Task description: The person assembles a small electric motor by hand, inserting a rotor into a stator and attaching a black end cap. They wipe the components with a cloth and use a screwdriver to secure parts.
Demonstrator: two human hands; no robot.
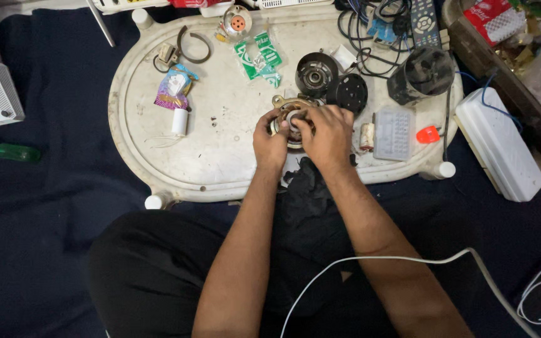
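Both hands are working at the centre of the oval white tray (pixel 158 125): the left hand (pixel 270 141) is curling its fingers around the left rim of a round metal motor part (pixel 290 122), and the right hand (pixel 327 134) is pressing down over its right side, fingers bent and closed on it. Bare tray surface is lying open at 9 o'clock of the hands, reaching toward a white cylinder (pixel 180 122) and a purple wrapper (pixel 173 87). Green sachets (pixel 259 59) are sitting at 12 o'clock, black round housings (pixel 317 74) at 1 o'clock, a clear compartment box (pixel 394 133) and an orange cap (pixel 428 134) at 3 o'clock near the tray's right edge
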